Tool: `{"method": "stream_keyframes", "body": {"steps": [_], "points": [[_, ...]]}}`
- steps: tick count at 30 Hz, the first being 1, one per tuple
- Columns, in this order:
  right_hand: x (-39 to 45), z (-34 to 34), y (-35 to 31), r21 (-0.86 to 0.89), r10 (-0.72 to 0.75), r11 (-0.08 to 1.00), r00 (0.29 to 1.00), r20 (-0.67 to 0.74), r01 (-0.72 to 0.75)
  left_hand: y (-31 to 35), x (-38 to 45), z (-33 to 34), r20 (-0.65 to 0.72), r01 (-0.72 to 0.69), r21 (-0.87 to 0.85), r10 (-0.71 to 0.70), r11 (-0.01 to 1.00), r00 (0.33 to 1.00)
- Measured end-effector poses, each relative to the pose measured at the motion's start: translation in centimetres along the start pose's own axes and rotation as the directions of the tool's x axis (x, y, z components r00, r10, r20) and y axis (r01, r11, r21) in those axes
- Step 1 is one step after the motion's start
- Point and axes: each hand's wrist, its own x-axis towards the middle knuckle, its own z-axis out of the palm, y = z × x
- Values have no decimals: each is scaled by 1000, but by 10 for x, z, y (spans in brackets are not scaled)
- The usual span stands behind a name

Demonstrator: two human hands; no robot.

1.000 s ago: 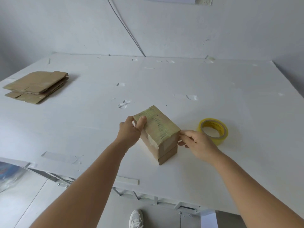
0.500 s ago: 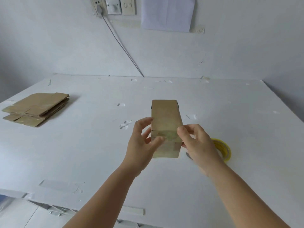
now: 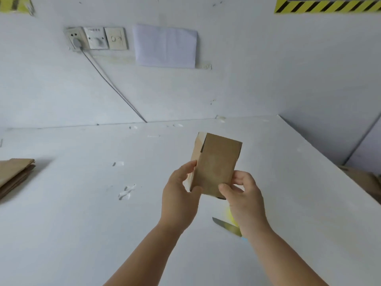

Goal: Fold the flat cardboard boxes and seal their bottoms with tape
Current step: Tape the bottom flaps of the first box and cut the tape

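Box (image 3: 215,165) is up off the worktop (image 3: 82,213), left hand (image 3: 179,195) and right hand (image 3: 244,196) both clamped on its lower end. Looks light, thin-walled, crushable: I'd grip at the corner folds, where it's stiffest, not the flat panels.

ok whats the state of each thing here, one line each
cardboard box: folded up, held off the table, far end open
left hand: grips the box's left side
right hand: grips the box's lower right corner
flat boxes: unfolded, stacked at the table's left edge
knife: lying on the table, partly hidden by the right wrist
plug: in the wall socket
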Motion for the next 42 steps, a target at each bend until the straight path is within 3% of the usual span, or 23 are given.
{"method": "stream_keyframes", "body": {"steps": [5,12,18,25,35,42], "points": [[30,-21,6,-101,-18,995,993,-119,5,12,31,38,29,10,-11,-9,1000,1000],[116,-64,21,-225,-77,973,985,-153,41,24,97,117,74,7,5,-8,1000,997],[213,-103,58,-374,-115,925,987,-114,64,19,160,202,59,70,122,-77,990,995],[306,-115,113,-434,-151,895,986,-71,106,-7,225,274,0,131,218,-134,967,991],[359,-109,163,-492,-39,866,993,116,91,-61,268,311,76,204,283,-234,937,969],[372,-105,166,-515,-15,853,990,141,86,-68,280,316,165,125,350,-192,928,967]]}}
